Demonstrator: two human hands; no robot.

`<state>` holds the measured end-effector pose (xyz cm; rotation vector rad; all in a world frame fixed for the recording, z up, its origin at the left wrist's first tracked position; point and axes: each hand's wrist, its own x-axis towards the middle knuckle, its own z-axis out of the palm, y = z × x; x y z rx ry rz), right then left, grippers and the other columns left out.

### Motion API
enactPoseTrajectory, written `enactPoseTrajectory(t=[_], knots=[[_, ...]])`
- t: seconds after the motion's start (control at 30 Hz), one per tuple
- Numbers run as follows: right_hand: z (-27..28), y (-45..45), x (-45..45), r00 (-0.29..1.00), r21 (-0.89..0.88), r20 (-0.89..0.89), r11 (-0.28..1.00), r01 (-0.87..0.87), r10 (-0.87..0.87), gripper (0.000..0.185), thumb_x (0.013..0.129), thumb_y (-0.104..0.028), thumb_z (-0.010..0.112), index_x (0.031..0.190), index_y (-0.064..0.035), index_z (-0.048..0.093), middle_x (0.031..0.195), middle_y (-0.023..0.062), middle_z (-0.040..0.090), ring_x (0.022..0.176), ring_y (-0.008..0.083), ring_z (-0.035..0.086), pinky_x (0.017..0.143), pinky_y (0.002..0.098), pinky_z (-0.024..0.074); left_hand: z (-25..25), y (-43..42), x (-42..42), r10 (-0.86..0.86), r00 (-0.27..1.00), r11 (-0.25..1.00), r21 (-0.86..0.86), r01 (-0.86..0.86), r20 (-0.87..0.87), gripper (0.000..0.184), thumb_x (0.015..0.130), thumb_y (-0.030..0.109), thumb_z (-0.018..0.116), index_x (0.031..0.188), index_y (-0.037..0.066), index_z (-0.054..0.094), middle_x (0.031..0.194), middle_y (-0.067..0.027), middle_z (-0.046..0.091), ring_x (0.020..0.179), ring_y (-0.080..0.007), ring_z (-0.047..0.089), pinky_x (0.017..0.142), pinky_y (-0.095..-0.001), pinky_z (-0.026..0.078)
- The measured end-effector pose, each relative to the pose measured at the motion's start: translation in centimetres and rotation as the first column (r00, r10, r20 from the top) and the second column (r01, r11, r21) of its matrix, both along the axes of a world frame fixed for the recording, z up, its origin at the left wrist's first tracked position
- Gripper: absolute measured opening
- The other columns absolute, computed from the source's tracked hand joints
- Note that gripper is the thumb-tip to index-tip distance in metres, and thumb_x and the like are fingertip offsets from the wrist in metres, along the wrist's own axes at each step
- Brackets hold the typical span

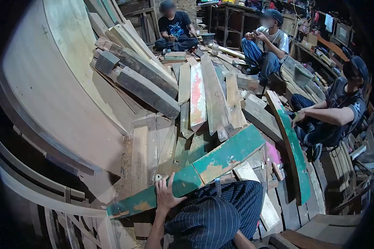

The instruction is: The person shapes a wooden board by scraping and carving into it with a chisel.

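A long green board point(224, 155) with worn, peeling paint lies slantwise in front of my bent knees. My left hand point(168, 194) grips it near its left end, fingertips over the far edge and thumb on its face. Only my right forearm shows at the bottom edge; my right hand is out of view. A small upright object point(218, 186), too small to identify, stands beside my striped trousers at the board's near edge.
Loose planks point(214, 95) and dark beams point(145, 89) are piled ahead. Large curved panels point(70, 87) stand at left. Three people sit around the pile; the person at right point(340, 108) touches another green board point(293, 145).
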<state>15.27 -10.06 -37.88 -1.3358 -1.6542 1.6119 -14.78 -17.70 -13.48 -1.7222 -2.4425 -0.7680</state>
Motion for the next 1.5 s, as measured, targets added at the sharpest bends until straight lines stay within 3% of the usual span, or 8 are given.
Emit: enactPoseTrajectory(t=[0.13, 0.33, 0.43, 0.73, 0.8, 1.13, 1.5], knots=[[1.9, -0.3, -0.1, 0.997, -0.054, -0.052, 0.998, 0.046, -0.048, 0.053, 0.095, -0.052, 0.063, 0.108, -0.0016, 0.069, 0.080, -0.0110, 0.048, 0.071, 0.0058, 0.043, 0.059, 0.0280, 0.0337, 0.1, 0.0, 0.1, 0.004, 1.000, 1.000, 0.015, -0.004, -0.012, 0.129, 0.050, 0.051, 0.097, 0.157, 0.010, 0.039, 0.134, -0.0208, 0.052, 0.128, -0.0412, 0.048, 0.112, -0.0579, 0.032], [2.3, -0.1, -0.4, 0.998, 0.002, -0.038, 0.999, 0.045, -0.045, 0.041, 0.100, -0.042, 0.059, 0.102, -0.0022, 0.068, 0.080, -0.0109, 0.049, 0.071, 0.0059, 0.045, 0.059, 0.0280, 0.0352, 0.0, 0.0, -0.1, -0.003, 1.000, 1.000, -0.004, 0.003, 0.001, 0.128, 0.051, 0.053, 0.096, 0.157, 0.009, 0.039, 0.134, -0.0213, 0.053, 0.128, -0.0415, 0.048, 0.112, -0.0587, 0.032], [2.6, -0.3, -0.1, 0.996, 0.008, 0.061, 0.998, 0.060, -0.060, 0.029, 0.103, -0.030, 0.055, 0.098, -0.0037, 0.066, 0.081, -0.0110, 0.051, 0.071, 0.0060, 0.046, 0.059, 0.0275, 0.0366, 0.2, 0.0, 0.0, -0.008, 1.000, 1.000, 0.004, 0.009, -0.009, 0.128, 0.052, 0.054, 0.096, 0.157, 0.009, 0.039, 0.133, -0.0212, 0.053, 0.128, -0.0411, 0.049, 0.112, -0.0588, 0.033], [0.0, 0.2, -0.2, 0.994, -0.031, -0.090, 0.998, 0.057, -0.059, 0.025, 0.101, -0.030, 0.059, 0.100, -0.0059, 0.068, 0.079, -0.0113, 0.051, 0.070, 0.0077, 0.044, 0.059, 0.0292, 0.0378, 0.2, 0.1, -0.1, -0.015, 1.000, 0.999, 0.036, 0.015, -0.001, 0.130, 0.051, 0.052, 0.097, 0.158, 0.010, 0.037, 0.132, -0.0196, 0.053, 0.127, -0.0397, 0.050, 0.111, -0.0594, 0.033], [-0.1, -0.1, 0.0, 0.997, -0.018, -0.049, 0.998, 0.054, -0.055, 0.025, 0.100, -0.029, 0.060, 0.100, -0.0054, 0.068, 0.079, -0.0106, 0.051, 0.070, 0.0077, 0.045, 0.059, 0.0293, 0.0383, 0.3, 0.0, -0.1, -0.011, 1.000, 0.999, 0.035, 0.011, 0.003, 0.130, 0.050, 0.052, 0.097, 0.158, 0.011, 0.037, 0.132, -0.0194, 0.053, 0.127, -0.0396, 0.050, 0.111, -0.0596, 0.033], [3.2, -0.1, -0.2, 0.998, -0.021, -0.012, 0.998, 0.057, -0.058, 0.024, 0.097, -0.025, 0.064, 0.102, -0.0029, 0.069, 0.078, -0.0073, 0.055, 0.071, 0.0077, 0.047, 0.062, 0.0298, 0.0407, 0.3, 0.1, 0.0, -0.013, 0.999, 0.997, 0.070, 0.015, -0.032, 0.131, 0.049, 0.051, 0.098, 0.159, 0.013, 0.037, 0.131, -0.0197, 0.053, 0.123, -0.0408, 0.052, 0.108, -0.0593, 0.036], [7.5, -0.5, -0.5, 0.998, 0.010, -0.043, 0.998, 0.055, -0.054, 0.023, 0.094, -0.022, 0.068, 0.104, -0.0002, 0.071, 0.077, -0.0037, 0.059, 0.072, 0.0076, 0.050, 0.064, 0.0304, 0.0433, -0.4, 0.3, -0.8, -0.060, 0.998, 0.993, 0.099, 0.061, -0.016, 0.126, 0.048, 0.051, 0.097, 0.154, 0.007, 0.044, 0.127, -0.0206, 0.054, 0.120, -0.0426, 0.052, 0.106, -0.0594, 0.037]])
